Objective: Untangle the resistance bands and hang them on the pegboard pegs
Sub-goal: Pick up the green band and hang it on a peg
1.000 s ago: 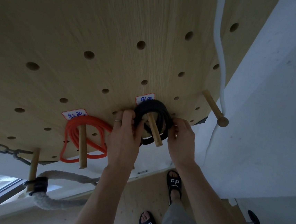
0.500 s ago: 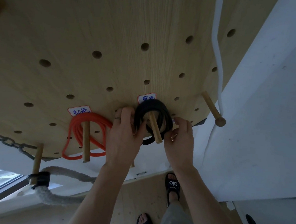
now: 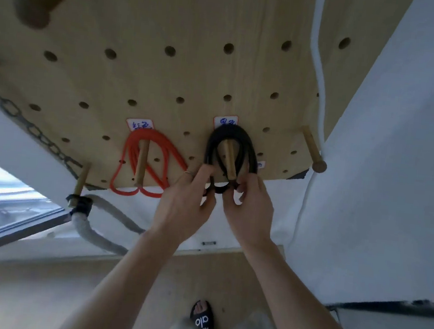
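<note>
While both hands work at the bottom of the black band (image 3: 229,144), it hangs coiled over a wooden peg (image 3: 228,162) on the pegboard (image 3: 170,27). Left hand (image 3: 184,206) pinches the lower loop with curled fingers, a ring on one finger; right hand (image 3: 248,210) grips the same loop just beside it. Above the peg sits a white label (image 3: 225,122) with blue handwriting, too blurred to read. Red band (image 3: 145,165) hangs on the next peg (image 3: 140,165) to the left, under its own handwritten label (image 3: 140,125). Down below, a black slide (image 3: 203,322) reads "alo" in white. Chain (image 3: 31,130) and thick rope (image 3: 97,237) hang at left.
</note>
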A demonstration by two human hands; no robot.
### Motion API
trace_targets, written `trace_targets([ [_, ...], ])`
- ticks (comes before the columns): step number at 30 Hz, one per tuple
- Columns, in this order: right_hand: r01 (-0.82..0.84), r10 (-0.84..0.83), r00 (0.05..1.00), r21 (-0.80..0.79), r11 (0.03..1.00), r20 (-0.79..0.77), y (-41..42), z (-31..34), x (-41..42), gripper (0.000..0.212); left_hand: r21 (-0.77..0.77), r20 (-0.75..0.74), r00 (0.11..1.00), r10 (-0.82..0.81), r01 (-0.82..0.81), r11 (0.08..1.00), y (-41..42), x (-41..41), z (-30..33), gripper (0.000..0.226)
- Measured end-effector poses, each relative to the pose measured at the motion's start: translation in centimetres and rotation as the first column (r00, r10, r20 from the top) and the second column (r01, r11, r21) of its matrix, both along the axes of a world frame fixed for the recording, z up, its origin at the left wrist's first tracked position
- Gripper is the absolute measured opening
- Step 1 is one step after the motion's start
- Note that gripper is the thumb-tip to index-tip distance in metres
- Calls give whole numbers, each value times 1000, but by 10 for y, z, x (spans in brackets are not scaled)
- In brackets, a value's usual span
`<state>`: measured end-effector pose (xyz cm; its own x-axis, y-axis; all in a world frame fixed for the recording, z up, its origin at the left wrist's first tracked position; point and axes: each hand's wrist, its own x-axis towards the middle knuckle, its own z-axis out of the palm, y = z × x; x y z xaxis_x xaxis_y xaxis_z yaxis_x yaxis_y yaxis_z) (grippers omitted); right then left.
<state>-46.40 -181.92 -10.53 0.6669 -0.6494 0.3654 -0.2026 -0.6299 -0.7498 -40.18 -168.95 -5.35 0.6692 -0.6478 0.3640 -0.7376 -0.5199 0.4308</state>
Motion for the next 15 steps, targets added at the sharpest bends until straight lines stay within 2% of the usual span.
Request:
trace_targets([
  [3,-163,164,984,19,986,-63,8,-4,-19,18,77,-31,996,82,-80,994,16,-22,-6,27],
  [7,-408,412,897,59,911,-159,30,-9,-40,16,109,-100,978,185,-174,979,41,-56,-17,34],
  [11,-603,604,752,96,792,-264,65,-5,-51,14,110,-141,923,357,-344,933,81,-95,-29,30],
  [15,-760,752,561,144,634,-347,111,0,-63,16,168,-169,813,557,-533,829,139,-141,-45,31],
])
